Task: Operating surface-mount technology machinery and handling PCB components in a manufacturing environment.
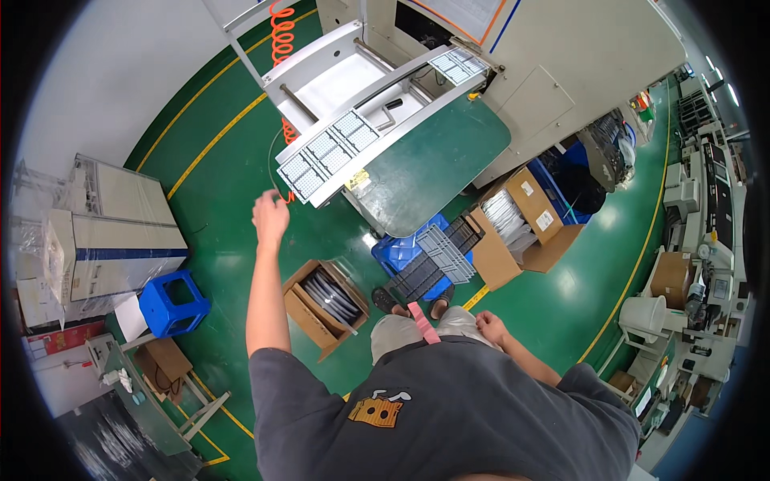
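Wearing a dark grey T-shirt [489,393], the person stands on a green floor [228,232]; pink strip [423,323] hangs at the waist. Right hand [491,327] low beside the right thigh, fingers curled; cannot tell whether its grip holds anything. Ahead of the feet, a blue plastic stool [391,255] bears black grid trays [417,282] and a grey grid tray [446,253]; left of them, an open cardboard box [308,319] with dark, flat pieces in a row. Left hand [271,212] stretched forward, fingers bent, near the rail's end; cannot tell if its grip is empty. Orange coiled hose [281,32]: lower stretch shows just beside those fingers. Gridded panels [327,154] lie along the white rail, nearest one close to the left hand. Green tabletop [449,164] adjoins the rail's right side. Beyond, beige machine housing [593,60].
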Action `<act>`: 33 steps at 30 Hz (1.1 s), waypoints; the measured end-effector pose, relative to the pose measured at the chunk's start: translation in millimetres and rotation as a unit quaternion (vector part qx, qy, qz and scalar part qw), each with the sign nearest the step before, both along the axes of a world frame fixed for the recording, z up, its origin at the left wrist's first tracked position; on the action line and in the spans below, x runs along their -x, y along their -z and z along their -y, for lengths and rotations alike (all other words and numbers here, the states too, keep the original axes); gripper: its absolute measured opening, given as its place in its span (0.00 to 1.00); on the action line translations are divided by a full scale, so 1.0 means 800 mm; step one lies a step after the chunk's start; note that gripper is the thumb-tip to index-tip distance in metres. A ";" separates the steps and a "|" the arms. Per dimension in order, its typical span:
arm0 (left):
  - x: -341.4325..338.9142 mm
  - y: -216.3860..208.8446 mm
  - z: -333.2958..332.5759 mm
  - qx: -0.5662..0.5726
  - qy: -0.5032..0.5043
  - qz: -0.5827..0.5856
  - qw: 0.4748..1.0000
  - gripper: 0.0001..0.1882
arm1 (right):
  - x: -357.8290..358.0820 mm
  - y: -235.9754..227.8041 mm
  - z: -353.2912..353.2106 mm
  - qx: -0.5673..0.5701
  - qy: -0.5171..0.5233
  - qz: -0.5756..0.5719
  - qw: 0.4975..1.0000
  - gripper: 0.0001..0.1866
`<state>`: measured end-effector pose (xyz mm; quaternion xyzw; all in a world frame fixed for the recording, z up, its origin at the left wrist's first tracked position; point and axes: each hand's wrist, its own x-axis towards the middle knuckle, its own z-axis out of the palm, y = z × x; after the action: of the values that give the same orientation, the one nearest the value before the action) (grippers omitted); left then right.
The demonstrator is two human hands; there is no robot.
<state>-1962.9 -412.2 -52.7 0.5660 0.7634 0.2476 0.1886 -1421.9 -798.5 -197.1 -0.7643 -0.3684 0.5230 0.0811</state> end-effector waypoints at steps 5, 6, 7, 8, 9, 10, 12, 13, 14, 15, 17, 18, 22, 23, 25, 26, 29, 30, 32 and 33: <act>-0.095 -0.048 -0.012 0.118 0.047 -0.163 0.978 0.19 | -0.020 -0.005 0.004 0.005 -0.001 0.025 1.000 0.13; -0.107 -0.048 -0.019 0.116 0.048 -0.163 0.979 0.19 | -0.025 -0.007 0.003 0.001 0.005 0.027 1.000 0.13; -0.121 -0.045 -0.029 0.115 0.051 -0.180 0.976 0.20 | -0.030 -0.009 0.002 -0.003 0.012 0.030 0.999 0.14; -0.136 -0.042 -0.040 0.115 0.055 -0.196 0.972 0.20 | -0.036 -0.011 0.003 -0.006 0.019 0.032 0.999 0.15; -0.148 -0.038 -0.050 0.114 0.057 -0.213 0.969 0.21 | -0.040 -0.013 0.003 -0.008 0.020 0.031 0.999 0.15; -0.160 -0.033 -0.060 0.113 0.057 -0.214 0.969 0.21 | -0.044 -0.015 0.004 -0.008 0.018 0.029 0.999 0.14; -0.181 -0.024 -0.077 0.090 0.050 -0.176 0.979 0.21 | -0.057 -0.015 0.007 -0.007 0.012 0.024 1.000 0.13; -0.187 -0.020 -0.075 0.080 0.043 -0.158 0.983 0.22 | -0.064 -0.010 0.007 -0.006 0.007 0.022 1.000 0.13; -0.201 -0.021 -0.071 0.082 0.044 -0.156 0.983 0.22 | -0.079 0.004 0.012 -0.012 0.008 0.021 1.000 0.13; -0.211 -0.020 -0.062 0.020 0.028 -0.148 0.988 0.21 | -0.094 0.018 0.017 -0.016 0.006 0.019 1.000 0.14; -0.242 -0.019 -0.038 -0.097 0.001 -0.135 0.986 0.20 | -0.114 0.019 0.021 -0.011 0.007 0.014 1.000 0.14; -0.255 -0.015 -0.017 -0.087 -0.002 -0.136 0.987 0.20 | -0.124 0.023 0.018 -0.009 -0.012 0.013 1.000 0.14; -0.374 0.016 0.141 -0.177 -0.049 0.206 0.961 0.15 | -0.183 0.013 0.015 -0.038 -0.119 0.072 0.990 0.13; -0.403 0.040 0.185 -0.176 -0.060 0.201 0.962 0.14 | -0.201 0.022 0.011 -0.023 -0.131 0.067 0.989 0.13; -0.458 0.112 0.271 -0.126 -0.072 0.205 0.968 0.14 | -0.242 0.052 0.002 0.042 -0.051 0.000 0.998 0.12; -0.485 0.143 0.298 -0.080 -0.071 0.214 0.971 0.15 | -0.262 0.061 -0.005 0.051 -0.055 0.003 0.997 0.12; -0.551 0.221 0.360 0.049 -0.101 0.308 0.945 0.23 | -0.322 0.080 0.015 0.041 -0.035 -0.012 0.998 0.14; -0.559 0.263 0.379 0.056 -0.113 0.308 0.943 0.23 | -0.332 0.080 0.021 0.052 -0.043 -0.010 0.998 0.14; -0.565 0.368 0.405 0.058 -0.207 0.344 0.914 0.31 | -0.341 0.079 0.014 0.077 -0.072 -0.007 0.994 0.14; -0.592 0.419 0.417 0.073 -0.240 0.375 0.892 0.35 | -0.364 0.082 0.025 0.096 -0.069 0.013 0.993 0.14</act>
<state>-1489.0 -745.6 -387.6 0.2148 0.7644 0.4230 0.4366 -1130.6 -818.7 -262.5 -0.7479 -0.3697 0.5503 -0.0335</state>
